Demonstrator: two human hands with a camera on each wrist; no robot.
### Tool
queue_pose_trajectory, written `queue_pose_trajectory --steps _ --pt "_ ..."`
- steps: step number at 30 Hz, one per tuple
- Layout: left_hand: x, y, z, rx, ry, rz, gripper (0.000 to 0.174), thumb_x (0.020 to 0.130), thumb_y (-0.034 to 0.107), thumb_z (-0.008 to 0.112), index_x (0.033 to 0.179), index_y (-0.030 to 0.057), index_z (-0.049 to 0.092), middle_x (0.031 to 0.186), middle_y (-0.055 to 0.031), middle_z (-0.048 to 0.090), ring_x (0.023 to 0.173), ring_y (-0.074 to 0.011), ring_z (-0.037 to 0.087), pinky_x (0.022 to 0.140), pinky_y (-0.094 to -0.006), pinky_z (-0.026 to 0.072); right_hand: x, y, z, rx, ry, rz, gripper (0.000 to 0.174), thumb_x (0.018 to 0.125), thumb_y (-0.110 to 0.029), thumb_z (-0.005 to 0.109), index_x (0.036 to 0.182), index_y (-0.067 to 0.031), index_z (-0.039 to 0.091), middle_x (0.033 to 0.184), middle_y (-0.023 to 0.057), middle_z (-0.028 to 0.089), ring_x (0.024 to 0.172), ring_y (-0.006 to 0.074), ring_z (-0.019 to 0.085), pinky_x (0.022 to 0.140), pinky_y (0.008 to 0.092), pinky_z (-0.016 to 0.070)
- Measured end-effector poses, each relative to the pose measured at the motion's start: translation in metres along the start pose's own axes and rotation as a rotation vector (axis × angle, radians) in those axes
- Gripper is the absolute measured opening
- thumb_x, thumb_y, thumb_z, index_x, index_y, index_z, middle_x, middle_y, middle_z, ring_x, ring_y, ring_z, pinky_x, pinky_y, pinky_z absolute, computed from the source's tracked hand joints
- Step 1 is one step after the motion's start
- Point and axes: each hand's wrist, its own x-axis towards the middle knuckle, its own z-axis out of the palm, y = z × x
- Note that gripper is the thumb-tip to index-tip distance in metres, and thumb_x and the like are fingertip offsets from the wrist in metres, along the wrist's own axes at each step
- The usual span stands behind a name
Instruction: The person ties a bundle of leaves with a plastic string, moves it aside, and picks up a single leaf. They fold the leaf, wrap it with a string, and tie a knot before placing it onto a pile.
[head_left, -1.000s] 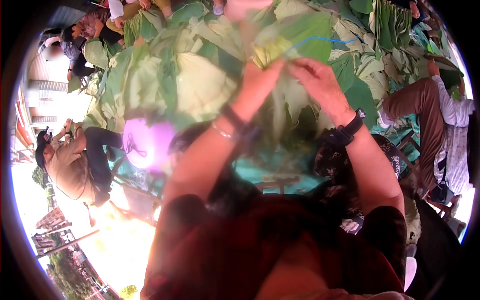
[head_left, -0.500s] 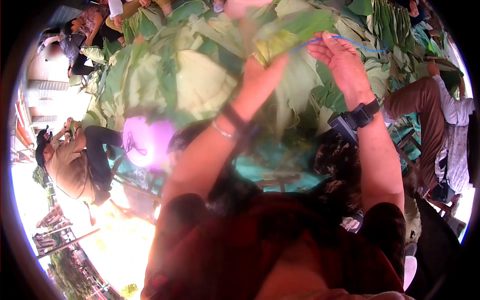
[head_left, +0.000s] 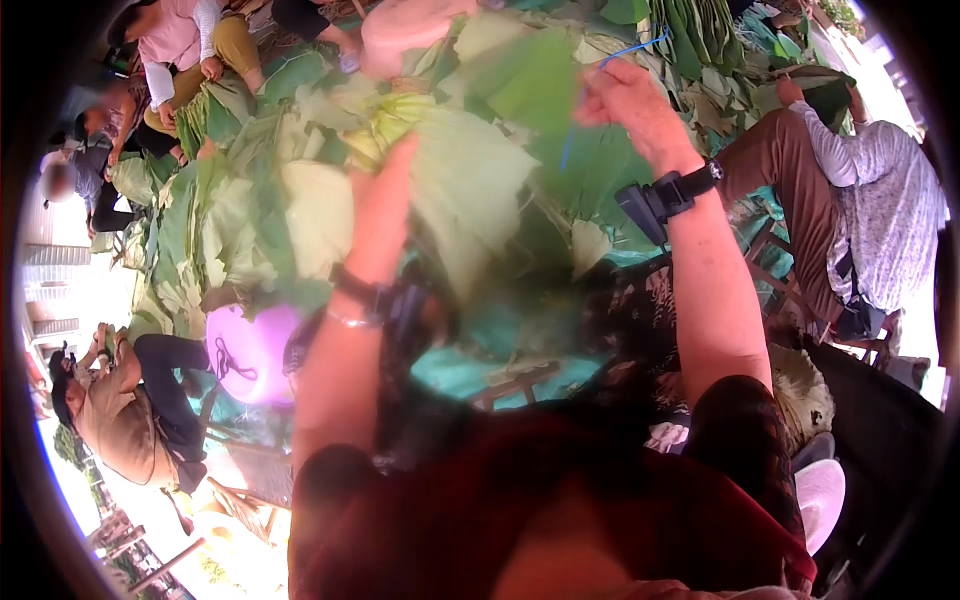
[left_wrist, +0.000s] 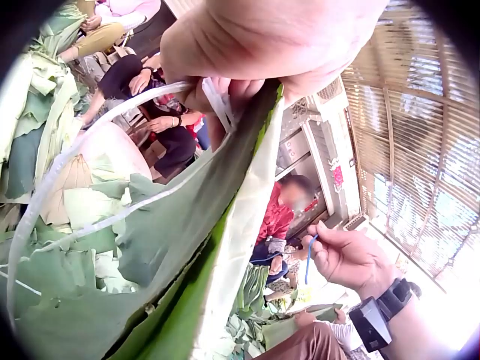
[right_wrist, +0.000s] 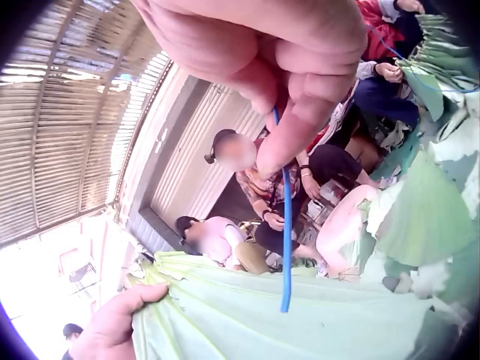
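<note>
My left hand [head_left: 385, 195] grips a gathered bundle of large green leaves [head_left: 465, 175] by its yellowish stem end. In the left wrist view, pale strings [left_wrist: 112, 217] trail from that hand [left_wrist: 270, 41] beside the folded leaf [left_wrist: 232, 247]. Held up to the right and apart from the bundle, my right hand [head_left: 640, 110] pinches a thin blue strand [head_left: 568, 148]. The right wrist view shows the strand [right_wrist: 287, 240] hanging down from the pinched fingers of that hand [right_wrist: 262, 60], in front of the leaf [right_wrist: 277, 307] that the left hand [right_wrist: 112, 322] holds.
Loose and stacked leaves [head_left: 235, 225] cover the area ahead. A pink container [head_left: 410, 35] stands at the far side, a purple one [head_left: 250, 355] at the left. Seated people are around, including one in a patterned shirt [head_left: 885, 210] at the right. A stool frame [head_left: 515, 385] is below.
The view has shifted. My right hand has moved away from the bundle with the blue strand, which no longer runs to the bundle. The left hand keeps its grip, and the leaves have spread into view.
</note>
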Motion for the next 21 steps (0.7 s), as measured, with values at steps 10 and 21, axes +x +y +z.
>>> queue_pose_trajectory --steps 10,21 --pt "-0.003 -0.002 0.009 -0.003 -0.02 0.009 0.04 0.088 0.013 0.069 0.123 -0.0019 0.057 0.114 -0.0085 0.065 0.098 -0.0168 0.064 0.084 -0.0305 0.0516 0.039 0.028 -0.021 -0.517 0.246 -0.176 0.023 0.091 -0.02 0.055 0.088 0.0014 0.063 0.073 0.0126 0.065 0.065 0.0255 0.066 0.063 0.0362 0.0523" --pt "-0.004 0.0 0.015 0.076 -0.217 0.08 0.035 0.09 0.014 0.068 0.121 -0.0004 0.059 0.111 -0.0059 0.065 0.097 -0.0134 0.061 0.084 -0.0293 0.0497 0.013 0.008 0.059 -0.436 0.118 -0.217 0.029 0.089 -0.024 0.065 0.109 -0.0031 0.067 0.087 0.011 0.069 0.08 0.0181 0.066 0.072 0.034 0.0516"
